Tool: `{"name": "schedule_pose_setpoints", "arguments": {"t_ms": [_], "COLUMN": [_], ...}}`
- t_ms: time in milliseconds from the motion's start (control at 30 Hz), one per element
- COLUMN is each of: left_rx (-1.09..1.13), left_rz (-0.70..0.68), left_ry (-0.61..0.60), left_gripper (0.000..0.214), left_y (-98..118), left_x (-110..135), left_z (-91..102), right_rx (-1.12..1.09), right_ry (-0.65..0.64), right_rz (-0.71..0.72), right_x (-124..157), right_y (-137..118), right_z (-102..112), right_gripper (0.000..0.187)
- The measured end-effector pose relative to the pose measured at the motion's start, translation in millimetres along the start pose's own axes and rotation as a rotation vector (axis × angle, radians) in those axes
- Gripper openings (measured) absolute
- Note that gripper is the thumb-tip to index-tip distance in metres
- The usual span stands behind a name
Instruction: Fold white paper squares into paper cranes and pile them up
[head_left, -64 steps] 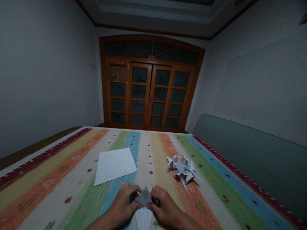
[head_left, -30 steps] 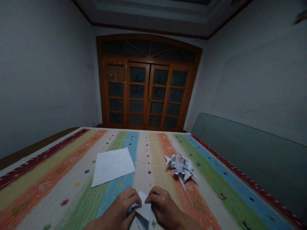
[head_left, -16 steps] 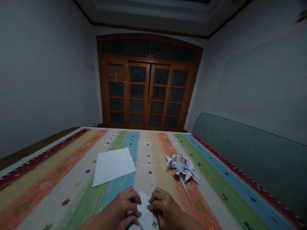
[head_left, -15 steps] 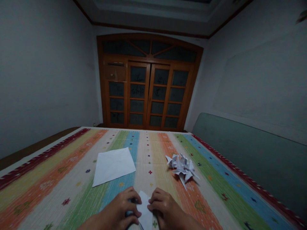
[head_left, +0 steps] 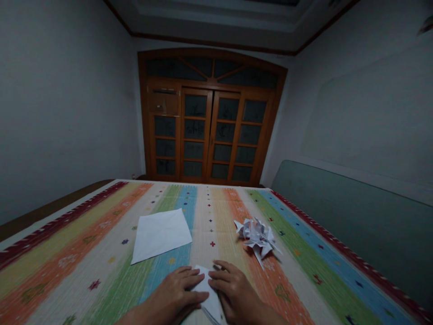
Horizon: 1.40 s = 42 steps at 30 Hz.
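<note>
A small folded white paper piece point(head_left: 210, 297) lies at the near edge of the striped cloth point(head_left: 101, 253). My left hand point(head_left: 176, 293) rests flat on its left side with the fingers stretched out. My right hand point(head_left: 232, 291) presses its right side, fingers extended and lying flat. Part of the paper is hidden under both hands.
A flat white paper sheet point(head_left: 160, 234) lies to the far left of my hands. A heap of folded white paper figures point(head_left: 257, 237) sits to the far right. A green padded board point(head_left: 355, 221) runs along the right wall. Wooden glazed doors point(head_left: 211, 135) stand beyond the cloth's far edge.
My fingers went from curled and pinching the raised paper piece to lying flat on it. The paper was turned and now lies flattened on the cloth.
</note>
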State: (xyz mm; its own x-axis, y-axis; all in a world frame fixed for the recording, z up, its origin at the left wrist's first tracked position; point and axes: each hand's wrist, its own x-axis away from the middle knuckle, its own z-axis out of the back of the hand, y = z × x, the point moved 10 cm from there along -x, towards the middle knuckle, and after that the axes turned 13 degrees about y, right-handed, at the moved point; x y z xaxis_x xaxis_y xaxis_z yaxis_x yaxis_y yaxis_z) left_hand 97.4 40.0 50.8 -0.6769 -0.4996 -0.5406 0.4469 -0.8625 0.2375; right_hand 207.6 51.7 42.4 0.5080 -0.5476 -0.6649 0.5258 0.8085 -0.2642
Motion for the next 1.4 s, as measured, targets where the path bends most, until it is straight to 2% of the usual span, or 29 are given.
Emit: {"name": "schedule_pose_setpoints", "arguments": {"t_ms": [167,300,500,600,667,767,867,967,1067,1167,1267,1400], "left_rx": [-0.241,-0.321,-0.167,-0.078,-0.013,0.056,0.108,0.143,0.148,0.158,0.171,0.186], "left_rz": [0.177,0.307,0.296,0.286,0.282,0.307,0.330,0.314,0.295,0.296,0.297,0.327], "left_ry": [0.114,0.151,0.208,0.242,0.212,0.154,0.066,0.024,0.022,0.057,0.082,0.099], "left_gripper": [0.023,0.021,0.018,0.023,0.030,0.025,0.017,0.020,0.023,0.022,0.030,0.029], "left_y": [-20,-24,-24,-32,-39,-48,-52,-51,-53,-59,-62,-64], "left_x": [-5,-7,-6,0,5,11,11,9,11,16,19,19], "left_z": [-10.4,-7.3,2.7,-0.4,-8.3,-14.1,-12.5,-5.4,-2.2,-2.4,-3.2,-1.5], "right_rx": [0.011,0.021,-0.047,-0.062,-0.052,-0.008,0.011,0.001,-0.019,-0.041,-0.035,-0.046], "right_ry": [-0.010,-0.123,-0.386,-0.396,-0.390,-0.381,-0.381,-0.396,-0.418,-0.420,-0.326,-0.101], "right_rz": [-0.062,-0.068,-0.104,-0.071,-0.054,-0.059,-0.081,-0.115,-0.169,-0.230,-0.270,-0.265], "right_x": [-3,1,15,19,21,21,20,19,18,14,7,2], "right_y": [6,4,15,19,20,23,24,25,25,25,25,27], "right_z": [0,-10,-38,-43,-45,-44,-42,-41,-40,-36,-25,-10], "right_gripper": [0.049,0.052,0.085,0.089,0.090,0.093,0.092,0.092,0.090,0.079,0.061,0.036]}}
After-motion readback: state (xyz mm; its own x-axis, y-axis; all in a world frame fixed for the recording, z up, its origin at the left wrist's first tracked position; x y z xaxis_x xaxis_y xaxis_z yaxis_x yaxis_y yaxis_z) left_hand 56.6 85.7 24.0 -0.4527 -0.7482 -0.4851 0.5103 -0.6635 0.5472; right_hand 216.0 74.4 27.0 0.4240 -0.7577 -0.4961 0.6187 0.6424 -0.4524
